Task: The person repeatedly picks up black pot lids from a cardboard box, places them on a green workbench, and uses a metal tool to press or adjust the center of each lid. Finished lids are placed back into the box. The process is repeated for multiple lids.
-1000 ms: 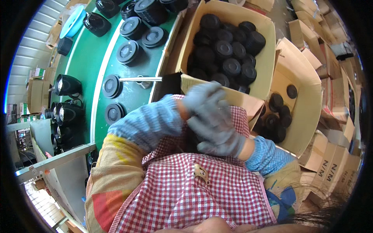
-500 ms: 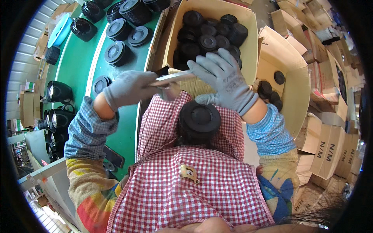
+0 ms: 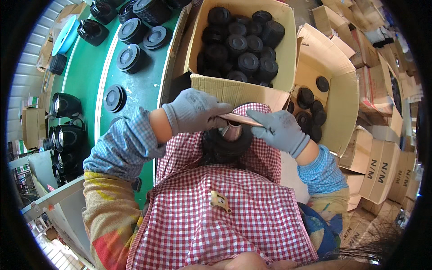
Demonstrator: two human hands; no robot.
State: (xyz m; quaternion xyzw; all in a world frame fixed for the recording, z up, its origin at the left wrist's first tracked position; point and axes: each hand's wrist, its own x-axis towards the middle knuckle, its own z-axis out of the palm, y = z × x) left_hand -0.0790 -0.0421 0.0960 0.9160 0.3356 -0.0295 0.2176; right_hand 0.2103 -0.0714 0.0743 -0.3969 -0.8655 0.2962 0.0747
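Note:
A shiny, copper-toned metal piece [image 3: 244, 119] with a thin flat rim is held edge-on between both gloved hands. A cone-like metal part below it points down over the round black plastic part [image 3: 225, 148] in my lap; whether they touch cannot be told. My left hand [image 3: 195, 111], in a grey glove, is closed on the near-left end of the rim. Its fingertips pinch it from the side. My right hand [image 3: 281, 130], also grey-gloved, grips the other end with thumb and fingers. The middle of the black part is partly covered by the metal piece.
Ahead stands a cardboard box [image 3: 240, 85] full of round black parts; another box [image 3: 344, 108] to its right holds several more. On the left, a green-topped table [image 3: 139, 92] carries stacked black discs [image 3: 130, 58] and glossy black housings [image 3: 67, 105]. Cartons [image 3: 380, 173] line the right.
Both hands have come down and inward, bringing the metal piece over the black part in my lap. My right hand, spread before, has closed on the piece's rim.

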